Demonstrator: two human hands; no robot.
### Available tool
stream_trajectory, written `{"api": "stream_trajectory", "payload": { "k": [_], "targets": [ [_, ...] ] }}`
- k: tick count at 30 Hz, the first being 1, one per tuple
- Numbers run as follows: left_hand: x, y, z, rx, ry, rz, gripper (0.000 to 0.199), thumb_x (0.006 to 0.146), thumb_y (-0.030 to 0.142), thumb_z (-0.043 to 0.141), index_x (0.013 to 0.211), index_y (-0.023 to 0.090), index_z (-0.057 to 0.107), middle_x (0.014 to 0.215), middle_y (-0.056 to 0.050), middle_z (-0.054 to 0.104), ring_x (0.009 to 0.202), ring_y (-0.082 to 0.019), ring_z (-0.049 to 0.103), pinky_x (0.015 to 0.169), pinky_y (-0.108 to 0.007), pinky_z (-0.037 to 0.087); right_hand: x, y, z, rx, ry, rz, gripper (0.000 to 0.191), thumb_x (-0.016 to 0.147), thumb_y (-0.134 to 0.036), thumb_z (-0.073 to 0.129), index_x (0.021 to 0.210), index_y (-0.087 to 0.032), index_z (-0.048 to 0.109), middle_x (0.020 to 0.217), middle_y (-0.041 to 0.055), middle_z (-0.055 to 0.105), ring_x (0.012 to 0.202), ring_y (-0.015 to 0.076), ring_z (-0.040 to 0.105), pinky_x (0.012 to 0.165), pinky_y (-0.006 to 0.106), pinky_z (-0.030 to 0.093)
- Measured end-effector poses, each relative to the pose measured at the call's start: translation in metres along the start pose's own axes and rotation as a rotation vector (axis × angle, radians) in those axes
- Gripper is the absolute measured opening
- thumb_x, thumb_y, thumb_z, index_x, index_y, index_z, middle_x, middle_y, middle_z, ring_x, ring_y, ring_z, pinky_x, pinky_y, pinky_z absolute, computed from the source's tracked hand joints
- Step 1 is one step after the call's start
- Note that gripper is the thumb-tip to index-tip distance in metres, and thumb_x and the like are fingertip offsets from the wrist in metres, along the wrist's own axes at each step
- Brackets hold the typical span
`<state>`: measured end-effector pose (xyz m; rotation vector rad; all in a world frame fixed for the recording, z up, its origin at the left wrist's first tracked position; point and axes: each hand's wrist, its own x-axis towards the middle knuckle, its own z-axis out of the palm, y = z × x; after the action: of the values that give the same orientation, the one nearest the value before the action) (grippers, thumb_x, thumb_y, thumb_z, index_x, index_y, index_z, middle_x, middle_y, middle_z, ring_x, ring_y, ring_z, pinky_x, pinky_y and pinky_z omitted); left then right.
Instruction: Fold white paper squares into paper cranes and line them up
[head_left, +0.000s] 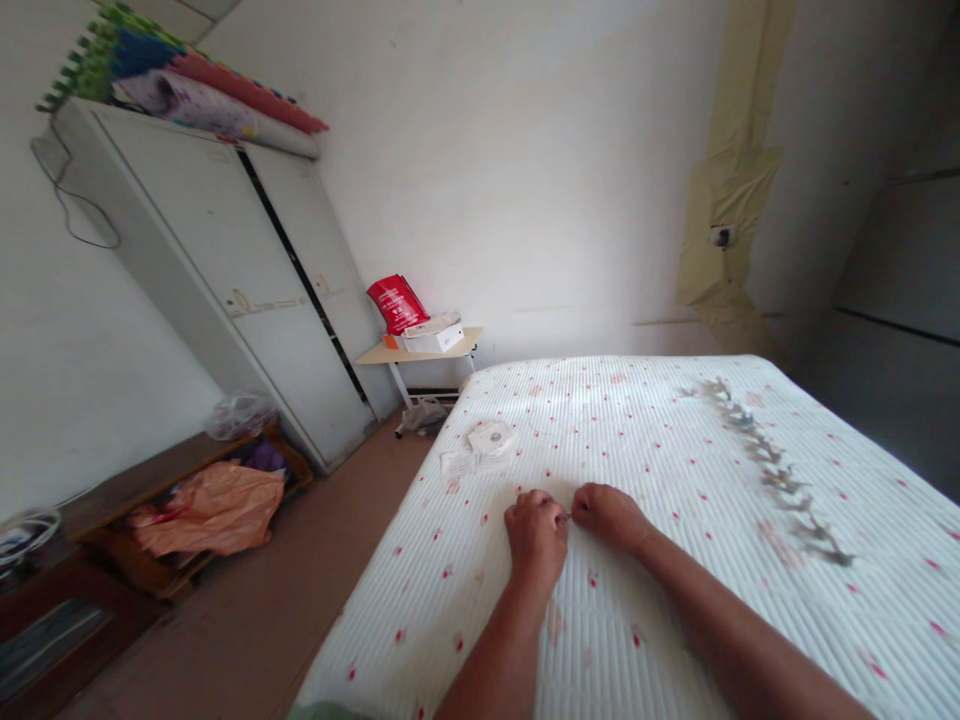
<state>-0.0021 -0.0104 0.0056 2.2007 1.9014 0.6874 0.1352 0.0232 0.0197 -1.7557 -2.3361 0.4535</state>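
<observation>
Fingers of the bare left hand (537,527) are curled and pressed together, seemingly pinching one end of a tiny, thin, dull-coloured piece (569,516); those of the bare right hand (609,515), likewise folded in, seem to pinch the other end, though its shape and material are too small to make out. The piece sits in the narrow gap between the hands, over the near middle of the white ribbed cloth bed cover with red specks (420,600). On the right, well apart from the hands, an uneven row of small grey spiky pieces (784,482) runs from far to near; these look already laid out, while the handling of the piece between the fingers looks unfinished. How much is left cannot be told. On the left, beyond the left hand, a flat white packet with a round dark mark (491,436) lies next to a crumpled whitish printed strip (471,464), both untouched.
</observation>
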Motion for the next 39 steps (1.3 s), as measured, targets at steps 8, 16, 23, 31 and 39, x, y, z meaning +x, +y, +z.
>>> {"api": "stream_trajectory", "payload": {
  "k": [8, 16, 23, 31, 39],
  "targets": [
    [0.0, 0.004, -0.002, 0.034, -0.039, -0.04, 0.012, 0.08, 0.019, 0.053, 0.078, 0.022, 0.064, 0.098, -0.003, 0.06, 0.1, -0.018, 0.048, 0.084, -0.031, 0.033, 0.008, -0.001, 0.001, 0.075, -0.009, 0.137, 0.016, 0.069, -0.018, 0.054, 0.072, -0.02, 0.069, 0.079, 0.0053, 0.068, 0.074, 0.0174, 0.062, 0.057, 0.023, 0.035],
    [0.001, 0.005, 0.0, 0.051, -0.004, -0.054, 0.01, 0.079, 0.02, 0.053, 0.076, 0.02, 0.063, 0.094, -0.003, 0.06, 0.098, -0.019, 0.049, 0.083, -0.032, 0.034, 0.005, -0.005, 0.0, 0.043, 0.038, 0.198, 0.015, 0.07, -0.018, 0.053, 0.072, -0.019, 0.068, 0.08, 0.0079, 0.068, 0.074, 0.0193, 0.062, 0.055, 0.024, 0.034],
    [0.002, 0.006, 0.003, 0.1, 0.006, -0.105, 0.007, 0.078, 0.024, 0.056, 0.078, 0.02, 0.062, 0.096, -0.004, 0.058, 0.102, -0.02, 0.046, 0.084, -0.034, 0.033, 0.005, -0.004, 0.001, 0.021, 0.029, 0.196, 0.012, 0.069, -0.021, 0.056, 0.073, -0.02, 0.067, 0.079, 0.0058, 0.068, 0.074, 0.0187, 0.062, 0.054, 0.024, 0.034],
    [0.003, 0.008, 0.001, 0.109, 0.012, -0.145, 0.007, 0.078, 0.026, 0.057, 0.082, 0.02, 0.058, 0.095, -0.004, 0.056, 0.101, -0.021, 0.046, 0.08, -0.033, 0.033, 0.005, -0.003, 0.003, 0.041, 0.039, 0.212, 0.012, 0.067, -0.02, 0.055, 0.072, -0.021, 0.066, 0.078, 0.0054, 0.067, 0.073, 0.0183, 0.061, 0.053, 0.024, 0.033],
    [0.003, 0.004, 0.005, 0.082, 0.038, -0.137, 0.006, 0.076, 0.023, 0.058, 0.081, 0.02, 0.056, 0.092, -0.003, 0.056, 0.097, -0.02, 0.047, 0.078, -0.031, 0.033, 0.008, 0.007, -0.001, 0.139, -0.004, 0.174, 0.013, 0.065, -0.017, 0.055, 0.07, -0.019, 0.067, 0.073, 0.0031, 0.066, 0.067, 0.0138, 0.059, 0.052, 0.021, 0.032]
  ]
}}
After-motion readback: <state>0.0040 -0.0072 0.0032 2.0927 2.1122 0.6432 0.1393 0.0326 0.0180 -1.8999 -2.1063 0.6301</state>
